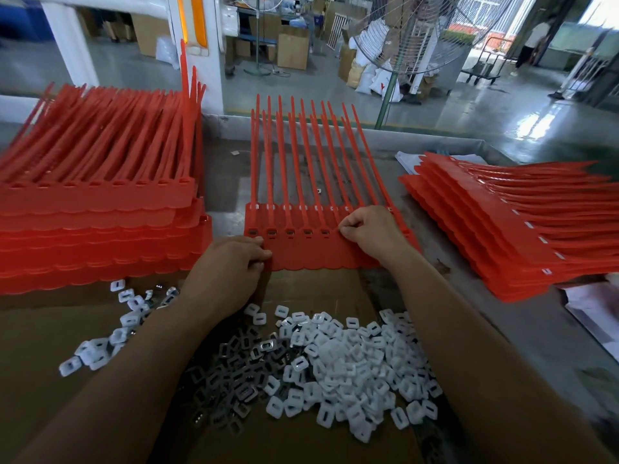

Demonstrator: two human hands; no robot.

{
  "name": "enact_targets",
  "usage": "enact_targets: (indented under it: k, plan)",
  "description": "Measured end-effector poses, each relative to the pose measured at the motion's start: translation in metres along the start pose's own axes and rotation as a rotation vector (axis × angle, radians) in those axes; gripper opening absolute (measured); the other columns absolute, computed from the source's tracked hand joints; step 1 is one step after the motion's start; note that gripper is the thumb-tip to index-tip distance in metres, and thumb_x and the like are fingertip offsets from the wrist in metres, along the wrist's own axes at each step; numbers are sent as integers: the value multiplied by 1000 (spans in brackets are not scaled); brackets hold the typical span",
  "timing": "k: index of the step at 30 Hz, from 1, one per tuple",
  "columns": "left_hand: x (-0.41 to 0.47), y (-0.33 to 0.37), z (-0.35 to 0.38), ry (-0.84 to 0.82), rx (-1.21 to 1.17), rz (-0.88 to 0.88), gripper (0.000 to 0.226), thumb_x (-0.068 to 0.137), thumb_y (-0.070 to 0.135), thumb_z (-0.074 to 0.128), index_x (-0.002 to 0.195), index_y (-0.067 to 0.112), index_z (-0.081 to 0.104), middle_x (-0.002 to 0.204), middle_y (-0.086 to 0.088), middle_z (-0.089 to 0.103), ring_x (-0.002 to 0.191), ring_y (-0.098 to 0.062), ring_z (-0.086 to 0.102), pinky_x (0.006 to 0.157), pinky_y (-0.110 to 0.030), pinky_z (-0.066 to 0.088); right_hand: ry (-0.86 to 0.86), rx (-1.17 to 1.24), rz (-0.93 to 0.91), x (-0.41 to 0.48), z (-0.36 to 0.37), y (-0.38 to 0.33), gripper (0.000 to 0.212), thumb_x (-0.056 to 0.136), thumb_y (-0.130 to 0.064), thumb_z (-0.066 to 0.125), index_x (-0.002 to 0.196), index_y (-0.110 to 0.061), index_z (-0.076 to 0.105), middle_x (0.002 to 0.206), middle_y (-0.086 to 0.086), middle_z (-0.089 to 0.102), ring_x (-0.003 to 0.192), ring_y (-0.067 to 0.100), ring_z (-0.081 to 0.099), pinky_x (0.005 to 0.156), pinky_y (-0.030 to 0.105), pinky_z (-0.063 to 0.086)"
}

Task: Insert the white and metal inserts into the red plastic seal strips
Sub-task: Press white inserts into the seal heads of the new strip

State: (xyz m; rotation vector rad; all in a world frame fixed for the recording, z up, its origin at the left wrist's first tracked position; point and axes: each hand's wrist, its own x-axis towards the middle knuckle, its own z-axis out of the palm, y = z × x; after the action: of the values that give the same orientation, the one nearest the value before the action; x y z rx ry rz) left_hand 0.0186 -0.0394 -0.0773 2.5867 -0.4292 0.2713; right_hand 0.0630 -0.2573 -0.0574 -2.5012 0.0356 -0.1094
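Stacks of red strips flank the surface (542,346), left stack (100,212) at nine o'clock, right stack (502,229) at three. Toward twelve lie the red seal strips (311,254), with inserts (335,363) heaped at six. The left hand (227,272) pinches the strips' near edge; the right hand (368,229) pinches at a slot there.

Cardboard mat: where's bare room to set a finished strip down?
Bare cardboard near-left, below the left stack; grey table between right forearm and right stack. Crowded: insert pile left of that forearm.
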Motion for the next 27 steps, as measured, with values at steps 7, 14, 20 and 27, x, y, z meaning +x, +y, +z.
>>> enact_targets:
  k: [7, 14, 20, 27]
  plan:
    - [0, -1, 1, -1, 7, -5, 29, 89, 12, 50, 116, 16, 61, 133, 4, 50, 124, -12, 40, 101, -18, 20, 63, 31, 83, 3, 1, -4, 9, 78, -5, 67, 80, -13, 71, 107, 5, 67, 100, 18, 59, 79, 24, 41]
    - [-1, -1, -1, 6, 9, 13, 29, 89, 12, 50, 116, 15, 61, 133, 3, 50, 123, -11, 40, 98, -15, 19, 41, 18, 84, 4, 2, -3, 11, 81, -10, 68, 91, -11, 70, 122, 9, 61, 113, 21, 54, 93, 32, 44]
    - [-1, -1, -1, 6, 17, 15, 30, 90, 13, 49, 117, 16, 60, 134, 4, 49, 124, -11, 39, 100, -17, 19, 25, 71, 23, -10, -7, -8, 7, 85, -12, 63, 91, -12, 68, 100, 2, 65, 90, 11, 55, 73, 20, 40]
    - [2, -4, 1, 19, 15, 16, 29, 88, 13, 51, 115, 17, 62, 132, 3, 51, 123, -12, 41, 100, -17, 21, -112, 154, -279, -55, -16, -50, 14, 85, -15, 63, 76, -25, 61, 75, -20, 57, 70, -13, 52, 63, -1, 38]
